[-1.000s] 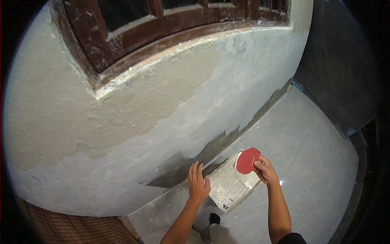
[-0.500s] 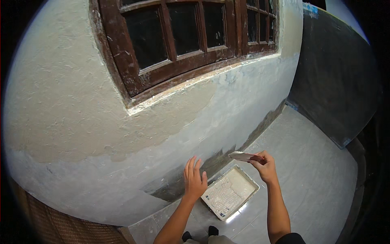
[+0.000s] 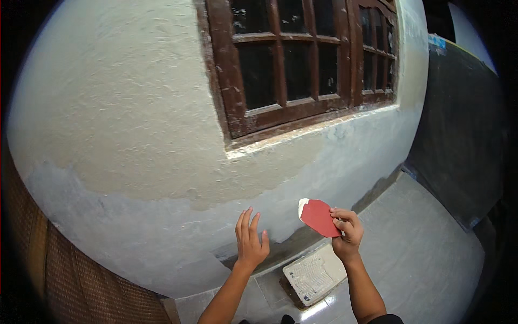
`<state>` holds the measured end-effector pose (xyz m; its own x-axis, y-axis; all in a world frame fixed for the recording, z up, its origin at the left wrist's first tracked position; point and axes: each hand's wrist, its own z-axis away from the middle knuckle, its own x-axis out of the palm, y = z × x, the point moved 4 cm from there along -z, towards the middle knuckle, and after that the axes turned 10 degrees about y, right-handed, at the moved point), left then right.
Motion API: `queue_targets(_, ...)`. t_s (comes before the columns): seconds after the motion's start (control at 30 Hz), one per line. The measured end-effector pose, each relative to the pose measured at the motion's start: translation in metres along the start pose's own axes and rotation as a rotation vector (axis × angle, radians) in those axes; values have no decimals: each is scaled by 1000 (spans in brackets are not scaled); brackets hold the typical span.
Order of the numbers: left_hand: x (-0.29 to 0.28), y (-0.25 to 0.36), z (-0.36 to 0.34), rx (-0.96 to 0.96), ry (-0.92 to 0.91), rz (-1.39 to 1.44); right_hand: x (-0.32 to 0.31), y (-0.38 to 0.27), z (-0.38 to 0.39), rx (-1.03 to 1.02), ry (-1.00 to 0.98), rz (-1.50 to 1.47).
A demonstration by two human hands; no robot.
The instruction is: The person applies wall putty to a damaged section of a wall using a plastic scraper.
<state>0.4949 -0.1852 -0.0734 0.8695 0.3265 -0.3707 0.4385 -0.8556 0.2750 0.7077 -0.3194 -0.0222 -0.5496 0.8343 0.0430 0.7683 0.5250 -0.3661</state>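
My right grip (image 3: 349, 229) is clamped on a red putty spreader (image 3: 321, 218), thumb and fingers pinching its right edge, with the flat red face turned toward me. A smear of white paste (image 3: 303, 208) covers the spreader's left tip. I have the spreader raised in front of the lower wall (image 3: 140, 124), and in my view it sits above the paint tray (image 3: 313, 276); I cannot tell whether its tip touches the wall.

My left grip (image 3: 251, 247) is spread, fingers apart and pointing up, with the thumb standing off to the right. It is in front of the wall's grey lower band, to the left of the spreader; contact with the wall is too hard to judge.

The pale tray lies on the grey tiled floor (image 3: 426, 237), close to the foot of the wall, and my right wrist and forearm hide its right end. Creamy material coats its ridged bottom. A bright reflection shines on the tiles just beside it.

Above my hands, a brown wooden window (image 3: 275, 54) with dark panes is set in the wall, a rough whitish strip along its lower edge. The plaster beside it is beige and uneven. A woven panel (image 3: 81, 270) fills the lower left, and a dark board (image 3: 458, 129) stands at the right.
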Motion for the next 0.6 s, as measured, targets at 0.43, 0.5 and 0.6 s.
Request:
queue_targets(0.43,-174,-107,-7,-39,171,-359,192,-92,5,-110,-66,-253)
queue_targets(0.5,-206,-124,-7,-38,189,-399,228,-109,14,-114,-68,-299)
queue_targets(0.6,-253,-150,-6,-43,205,-457,273,-147,21,-136,-75,-337)
